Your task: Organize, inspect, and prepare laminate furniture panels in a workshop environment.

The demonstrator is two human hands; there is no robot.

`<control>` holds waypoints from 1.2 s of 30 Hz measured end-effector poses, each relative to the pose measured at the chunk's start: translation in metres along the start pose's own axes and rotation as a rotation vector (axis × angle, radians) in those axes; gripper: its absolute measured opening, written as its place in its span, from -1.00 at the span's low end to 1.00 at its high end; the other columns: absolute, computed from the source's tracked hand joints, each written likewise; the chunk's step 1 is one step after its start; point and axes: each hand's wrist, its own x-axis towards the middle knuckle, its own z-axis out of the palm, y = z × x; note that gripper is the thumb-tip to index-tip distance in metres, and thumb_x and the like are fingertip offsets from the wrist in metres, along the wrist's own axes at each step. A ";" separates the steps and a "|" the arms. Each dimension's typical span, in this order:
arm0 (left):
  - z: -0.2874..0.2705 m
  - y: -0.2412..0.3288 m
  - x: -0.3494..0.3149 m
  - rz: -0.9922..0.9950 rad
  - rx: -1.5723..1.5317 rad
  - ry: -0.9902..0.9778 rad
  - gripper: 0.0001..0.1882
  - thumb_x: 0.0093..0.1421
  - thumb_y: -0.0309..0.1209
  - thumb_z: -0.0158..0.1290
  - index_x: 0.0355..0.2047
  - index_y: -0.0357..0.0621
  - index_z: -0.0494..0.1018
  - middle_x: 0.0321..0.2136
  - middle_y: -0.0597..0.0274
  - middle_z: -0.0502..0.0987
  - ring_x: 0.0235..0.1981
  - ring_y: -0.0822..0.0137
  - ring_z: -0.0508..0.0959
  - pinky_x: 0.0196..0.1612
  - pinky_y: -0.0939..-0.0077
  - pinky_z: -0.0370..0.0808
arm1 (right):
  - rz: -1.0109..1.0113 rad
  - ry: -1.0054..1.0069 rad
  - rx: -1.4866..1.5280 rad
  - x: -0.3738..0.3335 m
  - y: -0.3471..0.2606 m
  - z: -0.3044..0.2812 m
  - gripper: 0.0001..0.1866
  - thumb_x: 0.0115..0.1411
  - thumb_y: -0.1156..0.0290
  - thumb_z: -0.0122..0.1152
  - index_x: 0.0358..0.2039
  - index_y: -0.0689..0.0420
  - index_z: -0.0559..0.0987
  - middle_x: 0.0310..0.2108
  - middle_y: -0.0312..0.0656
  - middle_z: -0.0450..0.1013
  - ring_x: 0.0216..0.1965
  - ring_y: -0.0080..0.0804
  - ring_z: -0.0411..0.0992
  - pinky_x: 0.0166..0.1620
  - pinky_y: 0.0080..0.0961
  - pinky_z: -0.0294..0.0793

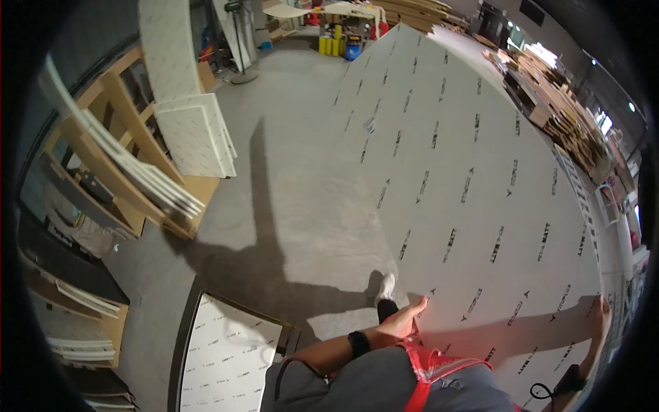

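Note:
A very large pale grey panel (453, 172), covered with a film of repeated dark print, stretches from my body up and away to the far right. My left hand (405, 323) grips its near left edge, thumb toward the printed face; its other fingers are mostly hidden. My right hand (603, 317) is closed around the panel's right edge, with the fingers partly out of sight. A red garment or apron (436, 362) hangs at my front between the hands.
At left, a wooden rack (110, 137) holds boards, with white panels (195, 137) leaning beside it. Another printed panel (226, 357) lies low at my left. A stand (244, 75) and yellow containers (329, 46) are farther back. Stacked boards (556, 103) line the right.

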 end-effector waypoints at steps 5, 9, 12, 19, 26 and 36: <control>-0.039 0.032 0.023 -0.043 0.146 0.080 -0.38 0.23 0.15 -0.23 0.08 -0.04 0.27 0.00 0.30 0.38 0.05 0.36 0.34 0.02 0.32 0.32 | 0.062 0.107 0.002 -0.042 -0.033 0.019 -0.53 0.24 0.04 -0.01 -0.14 0.24 0.46 -0.38 -0.24 0.38 -0.32 -0.49 0.31 -0.21 -0.54 0.28; -0.050 0.055 0.014 -0.004 0.270 0.028 -0.36 0.21 0.20 -0.23 0.07 -0.01 0.29 -0.03 0.32 0.40 -0.01 0.39 0.39 0.00 0.40 0.32 | 0.104 0.147 -0.029 -0.068 -0.062 0.025 -0.50 0.24 0.04 -0.01 -0.07 0.24 0.44 -0.27 -0.14 0.40 -0.23 -0.39 0.33 -0.12 -0.46 0.28; -0.048 0.065 -0.001 -0.055 0.300 0.074 -0.32 0.16 0.25 -0.21 0.07 0.00 0.30 -0.04 0.33 0.41 0.00 0.39 0.37 0.02 0.39 0.30 | 0.136 0.182 -0.073 -0.085 -0.083 0.033 -0.50 0.23 0.02 -0.01 -0.07 0.23 0.45 -0.25 -0.12 0.40 -0.20 -0.35 0.33 -0.09 -0.44 0.27; -0.054 0.074 0.023 -0.251 0.265 0.082 -0.27 0.09 0.29 -0.12 0.02 -0.05 0.31 -0.13 0.25 0.44 -0.11 0.26 0.43 -0.11 0.24 0.37 | 0.163 0.267 -0.161 -0.090 -0.115 0.033 -0.48 0.21 -0.01 -0.02 -0.06 0.19 0.45 -0.19 -0.06 0.39 -0.14 -0.24 0.31 -0.04 -0.37 0.25; -0.068 0.068 0.029 -0.124 0.324 0.102 -0.31 0.16 0.24 -0.17 -0.07 -0.16 0.36 -0.18 0.23 0.44 -0.12 0.29 0.43 -0.08 0.32 0.37 | 0.179 0.308 -0.260 -0.096 -0.117 0.046 -0.46 0.20 -0.05 -0.02 -0.05 0.16 0.46 -0.12 -0.01 0.38 -0.07 -0.14 0.30 0.01 -0.31 0.22; -0.089 0.081 0.060 -0.062 0.401 -0.103 -0.30 0.25 0.14 -0.25 -0.04 -0.34 0.33 -0.12 0.15 0.43 -0.04 0.32 0.39 0.02 0.41 0.34 | 0.314 0.365 -0.604 -0.105 -0.166 0.070 -0.44 0.18 -0.10 -0.03 -0.03 0.11 0.47 -0.04 0.07 0.36 0.02 0.01 0.29 0.08 -0.22 0.19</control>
